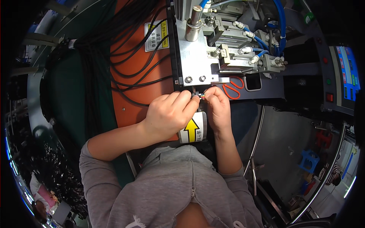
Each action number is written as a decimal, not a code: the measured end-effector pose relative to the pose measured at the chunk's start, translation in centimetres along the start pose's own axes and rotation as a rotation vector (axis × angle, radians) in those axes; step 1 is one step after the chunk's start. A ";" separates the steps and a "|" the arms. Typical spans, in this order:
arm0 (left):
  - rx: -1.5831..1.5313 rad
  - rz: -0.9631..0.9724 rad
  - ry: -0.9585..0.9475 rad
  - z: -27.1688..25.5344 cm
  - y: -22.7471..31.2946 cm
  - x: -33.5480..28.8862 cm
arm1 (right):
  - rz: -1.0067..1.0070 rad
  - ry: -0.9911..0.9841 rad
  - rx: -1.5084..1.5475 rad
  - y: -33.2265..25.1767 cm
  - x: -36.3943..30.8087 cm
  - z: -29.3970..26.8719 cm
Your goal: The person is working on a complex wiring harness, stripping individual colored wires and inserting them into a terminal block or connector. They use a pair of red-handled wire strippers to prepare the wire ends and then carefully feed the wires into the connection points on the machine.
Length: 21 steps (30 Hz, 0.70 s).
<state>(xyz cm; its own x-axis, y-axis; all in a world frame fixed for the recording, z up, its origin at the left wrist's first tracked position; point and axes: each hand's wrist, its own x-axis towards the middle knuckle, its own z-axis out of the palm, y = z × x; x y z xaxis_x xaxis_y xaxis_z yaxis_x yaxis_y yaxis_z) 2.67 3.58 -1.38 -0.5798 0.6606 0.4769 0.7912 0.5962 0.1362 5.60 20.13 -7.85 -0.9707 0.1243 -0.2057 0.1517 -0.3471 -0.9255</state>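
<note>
At the front edge of the metal machine fixture, my two hands meet with fingertips nearly touching. Between them is a small dark cable end with thin coloured wires. My left hand is closed, its thumb and forefinger pinching the dark part. From the other side, my right hand pinches the coloured wires, fingers curled. The fingertips partly cover the piece, so its exact shape is hard to make out. Just below them lies a white label with a yellow arrow.
Red-handled scissors and a phone-like dark rectangle lie right of my hands. Several black cables cross the orange panel at left. Pneumatic cylinders with blue hoses fill the back. A screen panel stands far right.
</note>
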 end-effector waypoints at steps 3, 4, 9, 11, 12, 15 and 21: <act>-0.032 -0.015 -0.032 -0.6 -0.1 0.0 | -0.117 0.026 -0.300 -0.4 -0.2 0.2; -0.035 -0.015 -0.043 -0.8 -0.3 0.1 | -0.274 0.076 -0.410 -1.1 -0.2 1.1; -0.030 -0.067 -0.056 -0.6 0.3 0.3 | -0.343 0.128 -0.469 -0.8 -0.4 0.6; 0.038 -0.073 -0.139 -1.0 0.6 -0.3 | -0.086 0.051 -0.110 0.1 -0.1 0.1; 0.075 -0.079 -0.157 -1.3 0.7 -0.7 | -0.056 0.034 -0.101 0.1 0.0 0.2; 0.160 -0.075 -0.183 -1.8 0.5 -1.3 | -0.035 0.068 -0.006 0.3 -0.2 0.4; 0.078 -0.106 -0.011 -2.5 -2.3 -4.1 | -0.285 0.252 0.066 -1.1 -0.2 -0.9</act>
<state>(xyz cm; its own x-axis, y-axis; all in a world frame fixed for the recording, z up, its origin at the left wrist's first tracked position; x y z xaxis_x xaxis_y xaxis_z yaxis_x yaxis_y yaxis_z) 3.74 -1.60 -1.52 -0.6617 0.5966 0.4542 0.7082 0.6962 0.1171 5.77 21.33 -7.10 -0.8945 0.4465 -0.0225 -0.1382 -0.3239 -0.9360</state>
